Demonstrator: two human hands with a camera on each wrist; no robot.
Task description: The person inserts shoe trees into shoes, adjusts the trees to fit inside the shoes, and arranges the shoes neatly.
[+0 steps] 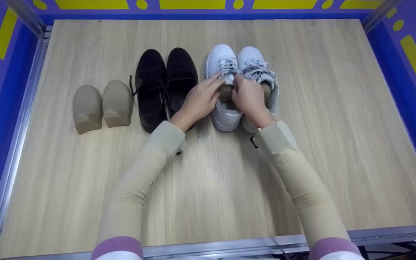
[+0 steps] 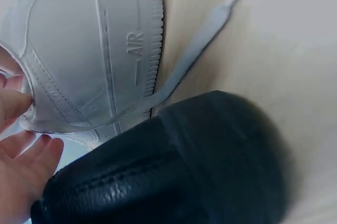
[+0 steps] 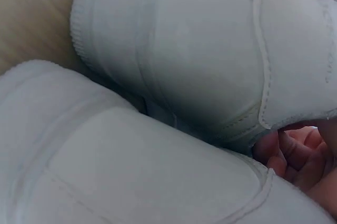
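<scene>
A pair of white sneakers stands right of the middle in the head view, toes away from me. My left hand (image 1: 202,96) grips the left side of the left white sneaker (image 1: 224,59) near its laces. From the other side, my right hand (image 1: 250,94) holds the same sneaker's upper by the tongue, fingers curled. A beige shoe insert (image 1: 225,92) shows in that sneaker's opening between the hands. Beside it stands the right white sneaker (image 1: 250,54), laces loose, with another beige insert (image 1: 266,90) inside. The right wrist view shows both heels; my fingertips are partly hidden.
Black shoes (image 1: 151,65) stand close on the left of my left hand. Farther left, two beige shoe inserts (image 1: 87,104) lie on the wooden table (image 1: 208,195). A loose white lace (image 2: 202,37) trails behind the sneaker. Blue and yellow panels (image 1: 410,65) edge the table.
</scene>
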